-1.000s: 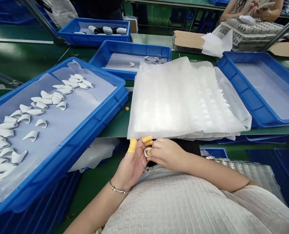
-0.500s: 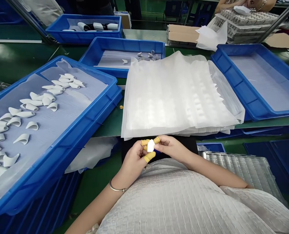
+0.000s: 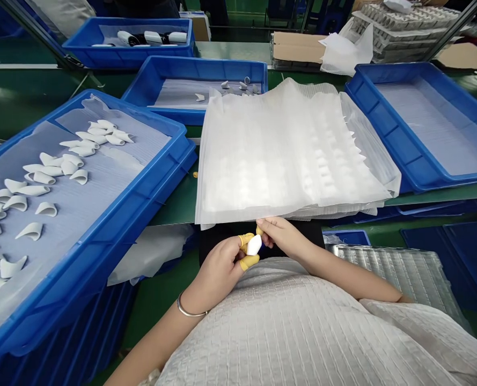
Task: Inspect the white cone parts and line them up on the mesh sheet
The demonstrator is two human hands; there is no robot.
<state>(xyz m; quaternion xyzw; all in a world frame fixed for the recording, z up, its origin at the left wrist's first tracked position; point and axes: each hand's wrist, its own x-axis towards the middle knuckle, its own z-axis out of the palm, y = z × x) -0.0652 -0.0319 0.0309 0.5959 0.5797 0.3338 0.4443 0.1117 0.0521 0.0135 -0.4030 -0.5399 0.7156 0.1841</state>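
A big white sheet lies on the green desk, with bumps showing through it. Just in front of its near edge, the person's left hand has its fingers curled in and pinches one small white piece. The piece sits between the thumb and a finger, and both wear yellow finger covers. The right hand is close by, also in front of the sheet — its thumb and finger are bent together right beside the piece. It is hard to tell if the tips touch the piece or have hold of anything.

To the left of the sheet is a long blue tray. Many curved white pieces lie in it on pale paper, some in bunches and a few apart. Behind the sheet is a smaller blue tray with a few little bits in it. To the right of the sheet stands another blue tray with a pale lining. Lower down, to the front and right of the sheet, is a see-through tray with ridges.
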